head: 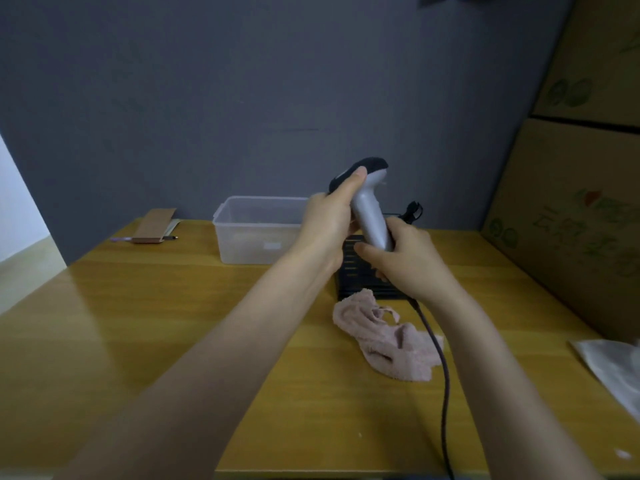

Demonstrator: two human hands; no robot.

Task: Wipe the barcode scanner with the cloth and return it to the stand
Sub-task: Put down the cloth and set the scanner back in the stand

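Both hands hold the barcode scanner (369, 209) up above the wooden bench (173, 323). The left hand (329, 223) has its fingers closed around the dark head end, thumb lying along the top; the right hand (405, 261) has its fingers wrapped around the lower end of the grey handle, from which a dark cable (441, 375) runs down toward the near edge. Just beneath the hands stands the black stand (349, 268). A pink cloth (384, 341) lies crumpled on the bench in front of it, touched by neither hand. Behind sits a clear plastic tub (256, 233).
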